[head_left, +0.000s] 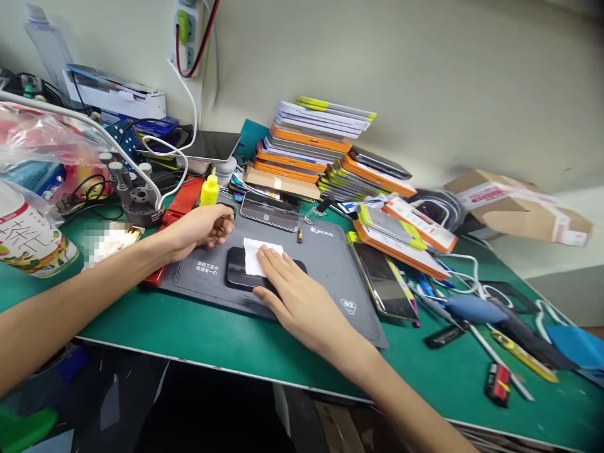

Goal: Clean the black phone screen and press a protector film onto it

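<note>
My right hand (302,302) lies flat, fingers stretched out, pressing a white wipe (253,258) onto a black smartphone (236,267). The phone lies on a grey work mat (330,277), partly hidden by the wipe and hand. My left hand (207,226) hovers over the mat's left side with its fingers curled in; whether anything is inside them is hidden. Just behind it stands a yellow squeeze bottle (209,189). Another phone (270,211) rests at the back of the mat, and a small brass-coloured piece (299,236) lies in front of it.
Stacks of orange and yellow-edged boxes (302,148) line the wall. On the right are a phone (384,280), a blue air blower (474,309) and a yellow cutter (523,355). A paper cup (33,233) and a screwdriver stand (139,198) occupy the left side.
</note>
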A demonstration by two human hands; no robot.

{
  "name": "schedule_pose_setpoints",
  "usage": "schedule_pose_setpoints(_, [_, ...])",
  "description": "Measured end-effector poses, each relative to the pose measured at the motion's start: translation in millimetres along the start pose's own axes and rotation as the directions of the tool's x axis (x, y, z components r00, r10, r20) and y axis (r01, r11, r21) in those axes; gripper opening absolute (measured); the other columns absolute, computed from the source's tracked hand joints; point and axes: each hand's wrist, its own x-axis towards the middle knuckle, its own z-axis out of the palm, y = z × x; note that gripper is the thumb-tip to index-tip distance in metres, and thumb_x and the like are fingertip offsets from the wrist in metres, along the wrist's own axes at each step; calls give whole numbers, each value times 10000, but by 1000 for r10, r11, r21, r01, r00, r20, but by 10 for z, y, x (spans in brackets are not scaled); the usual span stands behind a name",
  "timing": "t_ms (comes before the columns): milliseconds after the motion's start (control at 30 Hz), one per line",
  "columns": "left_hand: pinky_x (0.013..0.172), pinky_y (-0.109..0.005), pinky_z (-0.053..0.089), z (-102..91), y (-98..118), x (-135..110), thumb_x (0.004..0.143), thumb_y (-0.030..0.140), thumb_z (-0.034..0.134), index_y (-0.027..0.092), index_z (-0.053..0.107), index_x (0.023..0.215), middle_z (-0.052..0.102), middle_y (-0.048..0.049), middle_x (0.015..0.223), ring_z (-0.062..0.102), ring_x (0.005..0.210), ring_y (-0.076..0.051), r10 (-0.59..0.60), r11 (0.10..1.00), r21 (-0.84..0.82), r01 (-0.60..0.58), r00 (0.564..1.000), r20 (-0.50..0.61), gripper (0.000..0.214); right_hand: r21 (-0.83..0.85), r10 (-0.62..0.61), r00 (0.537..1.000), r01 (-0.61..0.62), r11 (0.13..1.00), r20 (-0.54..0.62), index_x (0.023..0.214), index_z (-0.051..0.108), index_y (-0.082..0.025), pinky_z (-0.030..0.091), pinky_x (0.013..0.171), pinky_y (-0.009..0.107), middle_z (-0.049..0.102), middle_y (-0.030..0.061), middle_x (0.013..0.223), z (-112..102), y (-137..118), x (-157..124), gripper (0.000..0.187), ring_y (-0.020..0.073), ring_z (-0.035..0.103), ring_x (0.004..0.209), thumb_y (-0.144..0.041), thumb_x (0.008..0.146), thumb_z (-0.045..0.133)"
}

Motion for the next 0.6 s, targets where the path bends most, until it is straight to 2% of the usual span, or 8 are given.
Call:
schedule_pose_setpoints(67, [517,-237,322,2,0,-1,1037,233,482,192,545,854,563,18,711,486,536,-85,5,1000,5,-5,1000,-9,198,11,-18,1000,18,1000,-19,1738,316,-134,340,1360,577,314,141,1779,8,-14,-53,747,331,322,1658,-590,1150,377])
schedule_pose_setpoints(167, [510,-242,321,0,-11,3,1026,235,495,190,556,846,579,9,714,502,539,-93,3,1000,10,-3,1000,-12,195,-7,-119,990,119,993,-79,1778,130,-190,402,1336,553,291,127,1791,32,-48,-263,813,310,308,1667,-551,1135,472])
schedule_pose_setpoints(233, [509,-244,326,-1,-16,5,1021,233,502,186,566,841,588,2,715,514,544,-97,0,1000,15,0,1000,-2,196,-7,-137,987,137,991,-88,1779,77,-234,423,1327,535,313,100,1787,31,1,-329,769,279,341,1656,-493,1155,443])
schedule_pose_setpoints(333, [507,-240,326,0,-17,15,1009,241,518,188,573,853,582,8,705,507,544,-98,15,1000,11,-14,1000,-8,174,19,-20,997,22,1000,-76,1771,133,-285,392,1343,553,361,73,1768,-1,166,-272,664,264,387,1634,-463,1177,369])
schedule_pose_setpoints(400, [501,-237,319,1,-20,32,995,244,539,192,572,856,571,15,692,492,537,-97,26,1000,4,-26,999,-25,152,15,28,997,-27,1000,-70,1769,164,-267,359,1357,566,360,78,1769,-18,261,-274,649,271,369,1643,-470,1180,349])
schedule_pose_setpoints(500, [493,-242,318,5,-39,53,984,240,553,191,572,829,576,6,682,497,531,-101,22,1000,-3,-22,1000,-19,164,1,35,997,-35,999,-75,1774,136,-260,396,1338,573,343,82,1780,-17,304,-470,671,283,350,1652,-445,1176,376])
schedule_pose_setpoints(600, [496,-246,332,9,-55,49,999,239,541,187,581,821,599,-9,706,519,545,-104,20,1000,6,-20,1000,-3,190,-21,5,994,-7,1000,-107,1779,126,-303,421,1327,559,339,63,1787,-5,342,-637,693,274,371,1646,-411,1166,430])
